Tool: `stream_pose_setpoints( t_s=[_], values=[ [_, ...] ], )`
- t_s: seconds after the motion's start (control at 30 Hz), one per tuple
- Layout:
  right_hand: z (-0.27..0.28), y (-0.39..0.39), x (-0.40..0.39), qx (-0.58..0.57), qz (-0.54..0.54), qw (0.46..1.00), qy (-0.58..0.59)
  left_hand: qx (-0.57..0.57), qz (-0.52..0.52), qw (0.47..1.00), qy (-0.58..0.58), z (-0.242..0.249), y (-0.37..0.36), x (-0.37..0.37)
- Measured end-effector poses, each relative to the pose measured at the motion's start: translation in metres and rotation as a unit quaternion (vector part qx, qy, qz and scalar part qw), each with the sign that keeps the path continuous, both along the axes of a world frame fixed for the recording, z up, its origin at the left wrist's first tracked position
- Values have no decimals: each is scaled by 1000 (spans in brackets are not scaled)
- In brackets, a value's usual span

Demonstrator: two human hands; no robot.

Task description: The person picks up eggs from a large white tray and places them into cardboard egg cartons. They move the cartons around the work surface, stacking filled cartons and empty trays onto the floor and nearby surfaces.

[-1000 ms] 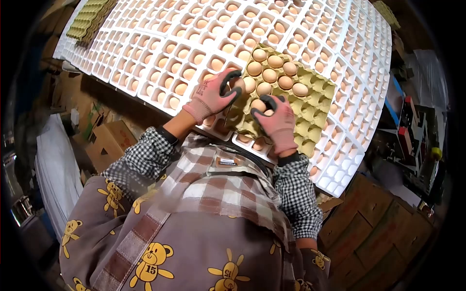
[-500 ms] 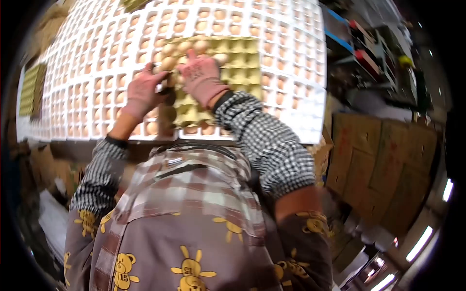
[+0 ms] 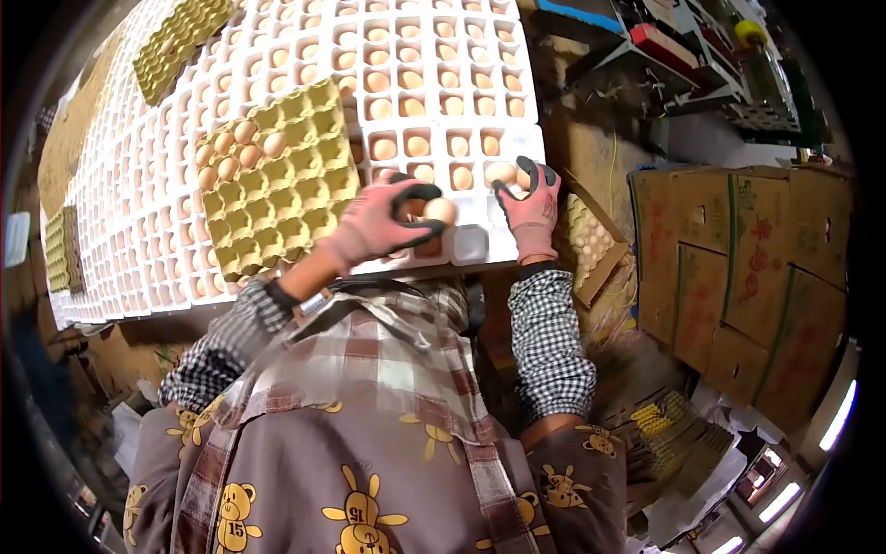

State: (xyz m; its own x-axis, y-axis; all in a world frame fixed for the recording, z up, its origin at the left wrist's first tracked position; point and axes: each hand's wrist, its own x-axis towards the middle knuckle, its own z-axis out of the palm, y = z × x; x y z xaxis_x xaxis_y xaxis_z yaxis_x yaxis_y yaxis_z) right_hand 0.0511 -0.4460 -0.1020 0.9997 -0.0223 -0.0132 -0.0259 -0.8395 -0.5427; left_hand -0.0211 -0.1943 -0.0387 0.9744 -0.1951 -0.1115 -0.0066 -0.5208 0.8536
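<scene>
My left hand (image 3: 377,220), in a pink glove with dark fingertips, pinches a brown egg (image 3: 441,211) above the near right part of the white foam egg trays (image 3: 522,138). Over the right edge of those trays, my right hand (image 3: 532,210) is gloved alike, its fingers curled round an egg (image 3: 524,179). A paler egg (image 3: 499,174) lies against those fingers. Left of my left hand, a yellowish pulp egg tray (image 3: 286,209) rests on top of the foam trays, with several eggs (image 3: 245,132) grouped in its far left part.
Another pulp tray (image 3: 181,46) lies at the far left, and a smaller-looking one (image 3: 63,249) at the left edge. An opened carton with eggs (image 3: 588,238) stands below the table's right side. Stacked cardboard boxes (image 3: 701,231) and a metal machine (image 3: 678,55) are farther right.
Both hands have left the pulp tray and moved right to the foam trays' near right corner, where they grip eggs. The view has turned, so the pulp tray appears farther left.
</scene>
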Motion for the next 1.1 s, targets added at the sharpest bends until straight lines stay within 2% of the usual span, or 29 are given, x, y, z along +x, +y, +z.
stream_pose_setpoints(
  t_s=[0.03, 0.1, 0.13, 0.17, 0.2, 0.23, 0.27, 0.3, 0.33, 0.37, 0.4, 0.43, 0.47, 0.5, 0.53, 0.57, 0.63, 0.67, 0.7, 0.73, 0.77, 0.83, 0.9, 0.97, 1.0, 1.03, 1.07, 1.1],
  values=[
    [-10, -14, 7, 28, 34, 999, -11, 34, -13, 999, -7, -5, -22, 9],
    [-4, -27, 14, -68, 115, 989, 56, 98, -53, 992, 55, -7, -59, 21],
    [-7, -32, 15, -45, 109, 992, 44, 142, -62, 988, -27, -22, -74, 22],
    [-9, -36, 18, -22, 104, 994, 30, 180, -58, 980, -54, -25, -89, 25],
    [-8, -39, 22, 62, 55, 996, 30, 220, -80, 971, -54, -31, -94, 27],
    [-17, -45, 25, 116, 26, 992, -38, 260, -99, 959, -55, -39, -99, 28],
    [-26, -54, 34, 336, -19, 941, 42, 259, -84, 958, -93, -44, -98, 25],
    [-36, -60, 41, 537, -68, 832, 121, 264, -83, 957, -89, -48, -92, 22],
    [-22, -54, 45, 514, -86, 845, 120, 299, -98, 947, -67, -45, -85, 17],
    [-30, -51, 54, 471, -50, 879, 55, 332, -112, 935, -44, -42, -83, 14],
    [-38, -46, 65, 404, -33, 914, 1, 306, -98, 946, 27, -39, -82, 15],
    [-36, -37, 72, 334, -16, 941, -55, 309, -96, 946, 30, -32, -83, 16],
    [-16, -28, 77, 251, 12, 967, -42, 233, -82, 969, 15, -24, -85, 15],
    [-13, -23, 83, 110, 67, 990, -52, 155, -66, 986, 2, -19, -87, 12],
    [-21, -18, 83, 65, 66, 993, -67, 71, -129, 989, -26, -38, -81, 2],
    [-33, -13, 81, 20, 67, 994, -84, 131, -224, 965, -25, -41, -80, -1],
    [-67, -24, 88, 109, 98, 986, -85, 225, -258, 939, -26, -56, -74, -4],
    [-57, -22, 83, 93, 89, 988, -82, 219, -259, 939, -56, -63, -75, -2],
    [-51, -20, 80, 17, 103, 988, -118, 206, -239, 947, -54, -67, -75, -6],
    [-39, -24, 77, 44, 136, 980, -141, 164, -246, 951, -90, -68, -77, -2],
    [-57, -26, 80, 25, 130, 975, -178, 81, -194, 970, -123, -68, -72, -4],
    [-49, -20, 81, 102, 108, 981, -125, 114, -109, 978, -137, -46, -54, -7],
    [-66, -17, 81, 15, 67, 992, -102, 120, -55, 988, -77, -21, -11, -18],
    [-74, -12, 82, -54, 12, 995, -79, 229, 4, 972, -49, -4, 49, -29],
    [-65, -12, 83, -50, -16, 996, -76, 230, 103, 967, -33, 6, 81, -35],
    [-49, 1, 78, -16, -20, 997, -68, 224, 201, 953, -13, 4, 112, -40],
    [-32, 15, 73, 18, -26, 998, -60, 331, 240, 912, -42, 10, 134, -39],
    [-18, 46, 64, 121, 34, 991, -53, 433, 275, 856, -68, 12, 154, -36]
  ],
)
